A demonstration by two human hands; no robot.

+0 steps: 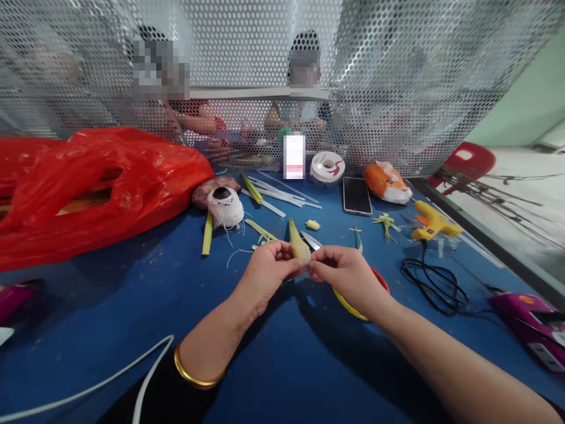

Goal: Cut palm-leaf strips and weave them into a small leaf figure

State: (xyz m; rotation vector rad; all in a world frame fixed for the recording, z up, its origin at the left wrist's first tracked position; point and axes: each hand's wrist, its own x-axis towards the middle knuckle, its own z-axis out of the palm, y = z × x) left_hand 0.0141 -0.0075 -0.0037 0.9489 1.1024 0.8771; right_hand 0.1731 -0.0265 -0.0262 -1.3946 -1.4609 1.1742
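Observation:
Pinched in the fingers of my left hand (279,264) is a pale green leaf piece (299,242), its pointed tip facing away from me. My right hand (342,271) has thumb and forefinger pressed together at the piece's lower right edge; whatever lies between them is too small to name. Scissors (311,240) with red and yellow handles (351,305) lie under and beside my right hand, partly hidden. Cut green strips (261,231) rest beyond my left hand, and a small yellow-green piece (313,225) sits just past the blades.
A red plastic bag (101,188) fills the left. White thread (225,211), pale strips (282,193), a ribbon roll (327,167), a phone (357,196) and an orange packet (387,182) stand behind. At right are a yellow glue gun (436,222), black cable (435,285) and purple box (529,324).

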